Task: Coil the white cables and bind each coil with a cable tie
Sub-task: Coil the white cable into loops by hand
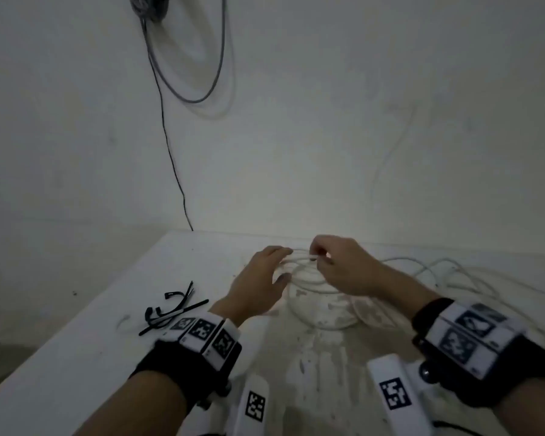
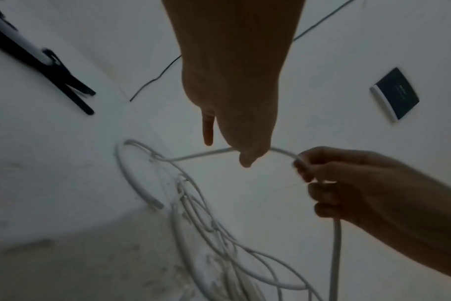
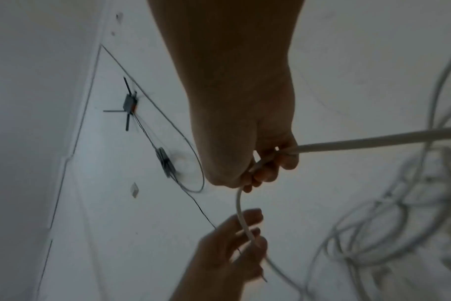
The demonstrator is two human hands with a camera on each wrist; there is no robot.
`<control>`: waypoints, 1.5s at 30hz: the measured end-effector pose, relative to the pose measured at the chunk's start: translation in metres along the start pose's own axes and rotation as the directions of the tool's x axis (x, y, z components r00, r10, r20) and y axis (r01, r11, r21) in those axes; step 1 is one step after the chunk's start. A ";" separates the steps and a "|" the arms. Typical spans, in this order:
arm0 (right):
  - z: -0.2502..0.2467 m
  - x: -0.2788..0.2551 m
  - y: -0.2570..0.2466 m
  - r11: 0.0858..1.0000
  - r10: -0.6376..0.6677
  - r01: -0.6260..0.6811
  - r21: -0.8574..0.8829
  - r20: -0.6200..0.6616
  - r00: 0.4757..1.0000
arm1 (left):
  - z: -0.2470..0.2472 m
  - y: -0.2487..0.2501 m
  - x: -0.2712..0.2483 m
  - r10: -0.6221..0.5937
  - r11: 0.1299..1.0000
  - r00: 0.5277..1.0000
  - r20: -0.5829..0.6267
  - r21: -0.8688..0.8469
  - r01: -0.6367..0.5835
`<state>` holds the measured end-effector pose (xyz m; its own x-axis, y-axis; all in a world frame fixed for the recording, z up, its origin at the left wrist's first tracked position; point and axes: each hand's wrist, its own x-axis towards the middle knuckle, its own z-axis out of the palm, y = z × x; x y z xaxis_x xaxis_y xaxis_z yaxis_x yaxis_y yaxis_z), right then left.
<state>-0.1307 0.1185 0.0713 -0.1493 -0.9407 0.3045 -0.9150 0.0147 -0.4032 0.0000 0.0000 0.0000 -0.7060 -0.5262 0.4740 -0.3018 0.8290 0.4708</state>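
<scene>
Coiling is under way but nowhere near finished. At the centre of the head view, a partly formed coil (image 1: 309,275) of white cable (image 3: 373,140) lies on the white table (image 1: 76,357), and both hands work at its far edge. The right hand (image 1: 343,269) has its fingers curled around the cable, pinching a strand that runs out toward the right of the frame; the right wrist view shows the cable passing through that closed grip and curving down to the other hand. The left hand (image 1: 258,278) has its fingers fairly straight and spread, resting against the loops to steady them, with the strand crossing its fingertips (whether it truly grips anything I cannot tell, but it looks more like a guide than a clamp).

Much remains. Loose cable (image 1: 453,272) sprawls in untidy loops across the right side of the head view, not yet gathered. Black cable ties (image 1: 170,306) sit untouched in a small pile at lower left of centre, just beside the left wrist, so no binding appears to have begun. By my reading, the first coil needs several more turns, then a tie, and any further cables come after that. A grey cable (image 1: 189,58) hangs on the wall at upper left.
</scene>
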 end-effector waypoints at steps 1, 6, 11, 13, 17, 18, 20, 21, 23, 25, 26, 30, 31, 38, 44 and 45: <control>-0.014 0.000 0.003 1.000 -0.006 0.008 0.022 -0.076 0.997 | 0.001 0.003 0.007 -0.015 0.999 0.999 -0.045 -0.042 0.013; -0.078 -0.011 0.028 0.982 0.104 -0.021 0.186 -0.452 0.886 | 0.004 0.023 0.029 -0.112 0.975 0.992 -0.052 -0.198 0.100; -0.102 -0.030 0.052 0.939 0.251 -0.061 0.338 -0.552 0.795 | -0.018 0.067 0.052 -0.189 0.882 0.970 -0.152 -0.460 0.100; -0.098 -0.034 0.054 0.956 0.240 -0.118 0.268 -0.487 0.840 | -0.031 0.093 0.055 -0.268 0.655 0.959 -0.086 -0.747 0.116; -0.087 -0.037 0.046 0.894 0.285 -0.144 0.424 -0.291 0.913 | -0.046 0.127 0.057 -0.241 0.084 0.969 0.055 -0.993 0.077; -0.083 -0.037 0.041 0.838 0.297 -0.143 0.527 -0.221 0.929 | -0.049 0.131 0.057 -0.233 -0.012 0.971 0.044 -0.999 0.043; -0.074 -0.040 0.030 0.684 0.308 -0.166 0.711 -0.074 0.948 | -0.053 0.135 0.059 -0.244 -0.142 0.970 0.015 -0.990 -0.020; -0.070 -0.042 0.026 0.608 0.298 -0.178 0.774 -0.014 0.954 | -0.055 0.136 0.059 -0.265 -0.181 0.964 0.005 -0.982 -0.045; -0.060 -0.045 0.017 0.493 0.251 -0.196 0.848 0.077 0.965 | -0.056 0.137 0.061 -0.322 -0.187 0.946 -0.032 -0.978 -0.097; -0.051 -0.048 0.005 0.417 0.195 -0.219 0.882 0.148 0.970 | -0.056 0.133 0.062 -0.378 -0.130 0.921 -0.089 -0.980 -0.148; -0.047 -0.050 0.000 0.405 0.170 -0.224 0.886 0.168 0.971 | -0.056 0.132 0.062 -0.399 -0.112 0.911 -0.107 -0.980 -0.164; -0.033 -0.054 -0.019 0.510 0.090 -0.167 0.844 0.141 0.986 | -0.058 0.126 0.059 -0.444 -0.041 0.881 -0.164 -0.978 -0.203; -0.031 -0.054 -0.021 0.537 0.091 -0.149 0.831 0.119 0.989 | -0.059 0.124 0.058 -0.450 -0.011 0.876 -0.175 -0.979 -0.202; -0.043 -0.047 -0.012 0.650 0.381 -0.192 0.735 -0.097 0.920 | -0.061 0.104 0.044 -0.467 0.609 0.823 -0.322 -0.792 0.035; -0.066 -0.044 -0.013 0.587 0.413 -0.328 0.740 0.074 0.908 | -0.032 0.107 0.008 0.467 0.882 0.719 -0.514 0.325 -0.341; -0.067 -0.043 -0.014 0.576 0.398 -0.330 0.748 0.096 0.912 | -0.025 0.110 0.003 0.528 0.842 0.745 -0.408 0.365 -0.396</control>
<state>-0.1367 0.1816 0.1218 -0.4642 -0.8850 0.0345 -0.1970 0.0652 -0.9782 -0.0191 0.0849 0.0721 -0.4244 -0.0320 0.9049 -0.2084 0.9760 -0.0633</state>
